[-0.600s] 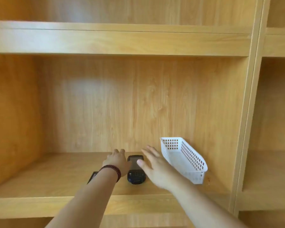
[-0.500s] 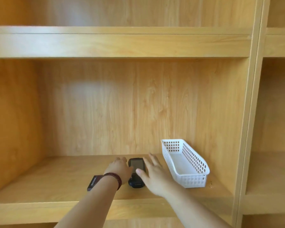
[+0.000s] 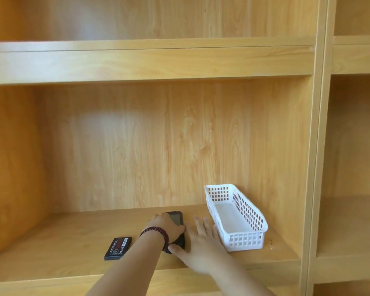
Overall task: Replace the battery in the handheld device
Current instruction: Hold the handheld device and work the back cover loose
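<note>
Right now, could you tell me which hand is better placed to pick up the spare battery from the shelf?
The left hand. The battery lies on the shelf just left of its wrist, while the right hand sits on the far side of the handheld device, next to the white basket.

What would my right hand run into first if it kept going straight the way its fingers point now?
Probably nothing until the shelf's back panel. The right hand points up the bare strip between the handheld device and the white basket. Depth is unclear, so it might graze the basket's near wall.

Bright, warm, soft glare, sharp
</note>
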### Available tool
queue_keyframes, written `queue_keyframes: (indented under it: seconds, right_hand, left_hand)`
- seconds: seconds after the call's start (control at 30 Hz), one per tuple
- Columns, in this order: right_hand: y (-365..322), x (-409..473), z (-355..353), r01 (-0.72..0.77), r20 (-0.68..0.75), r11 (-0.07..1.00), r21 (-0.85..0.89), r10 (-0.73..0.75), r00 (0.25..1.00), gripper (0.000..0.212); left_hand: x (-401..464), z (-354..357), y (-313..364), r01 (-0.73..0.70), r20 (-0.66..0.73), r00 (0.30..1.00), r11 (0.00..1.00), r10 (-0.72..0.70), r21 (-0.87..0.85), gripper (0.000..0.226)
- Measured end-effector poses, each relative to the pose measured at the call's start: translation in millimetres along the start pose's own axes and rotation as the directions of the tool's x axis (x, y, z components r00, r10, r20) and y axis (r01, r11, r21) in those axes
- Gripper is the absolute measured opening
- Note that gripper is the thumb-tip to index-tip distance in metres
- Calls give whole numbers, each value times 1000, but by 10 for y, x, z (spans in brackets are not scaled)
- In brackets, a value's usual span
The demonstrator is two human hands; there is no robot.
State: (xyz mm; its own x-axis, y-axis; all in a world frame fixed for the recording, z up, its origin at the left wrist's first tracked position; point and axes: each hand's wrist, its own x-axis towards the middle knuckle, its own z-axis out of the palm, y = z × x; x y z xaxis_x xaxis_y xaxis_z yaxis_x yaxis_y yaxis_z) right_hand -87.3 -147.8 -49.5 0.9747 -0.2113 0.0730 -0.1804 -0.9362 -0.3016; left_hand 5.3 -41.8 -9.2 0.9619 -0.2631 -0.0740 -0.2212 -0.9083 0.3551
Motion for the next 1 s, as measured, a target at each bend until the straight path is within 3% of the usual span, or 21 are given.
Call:
queue_keyframes:
  seconds: [0.2, 0.4, 0.5, 0.63, 0.7, 0.77, 0.87, 1.0]
  right_hand:
    - [7, -30, -40, -12, 13, 1000, -10, 12, 1000, 102]
    - [-14, -56, -98, 10, 14, 1000, 12, -10, 1000, 96]
    - [-61, -96, -157, 19, 14, 998, 52, -20, 1000, 91]
    - [-124, -48, -204, 20, -33, 973, 229, -13, 999, 86]
    - [-151, -8, -224, 16, -67, 946, 324, 6, 998, 82]
    - [-178, 20, -258, 20, -105, 910, 413, 26, 994, 76]
    - [-228, 37, -317, 46, -131, 837, 545, 31, 991, 65]
    - [-265, 49, -326, 68, -160, 734, 676, 56, 986, 59]
  left_hand:
    - [9, -20, 105, 70, 48, 996, 998, -70, -7, 88]
    - [-29, -115, 63, 71, 65, 996, 986, -62, -152, 59]
    - [-8, -171, 2, 100, 89, 993, 952, -78, -291, 59]
    - [8, -248, -131, 208, 212, 974, 677, -77, -706, 52]
    - [-13, -266, -193, 181, 216, 976, 528, 5, -830, 43]
    - [-6, -261, -237, 169, 207, 974, 310, 92, -936, 40]
    - [-20, -250, -258, 206, 208, 961, 27, 184, -978, 42]
    - [-61, -180, -264, 167, 153, 967, -55, 204, -984, 47]
